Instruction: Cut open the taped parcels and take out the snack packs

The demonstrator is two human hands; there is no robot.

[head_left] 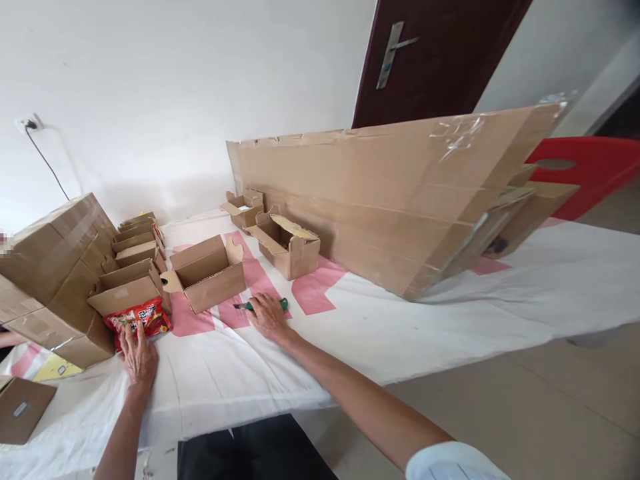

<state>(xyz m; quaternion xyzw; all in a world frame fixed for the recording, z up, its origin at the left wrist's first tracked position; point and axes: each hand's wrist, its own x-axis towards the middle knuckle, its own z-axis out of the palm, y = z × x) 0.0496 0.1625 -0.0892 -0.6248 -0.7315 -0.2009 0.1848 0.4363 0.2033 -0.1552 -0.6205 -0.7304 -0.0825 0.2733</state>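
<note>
The left hand [137, 357] lies flat and open on the tabletop [400, 333], fingers spread, its fingertips touching the near edge of a packet [140, 317]. The packet is glossy red with white lettering and a printed picture. It lies flat, its far edge just under the front of a small open box [127, 290], which is the nearest of a row of such boxes beside a big carton [50, 267]. The right hand [267, 317] rests palm down over a green-handled tool [249, 306] that lies on the cloth, with the tool's ends showing on either side. Whether the fingers close around it cannot be told. Just beyond this hand stands another open box [207, 273], empty, its flaps out. Farther back a long cardboard sheet [390, 193] stands on its edge.
</note>
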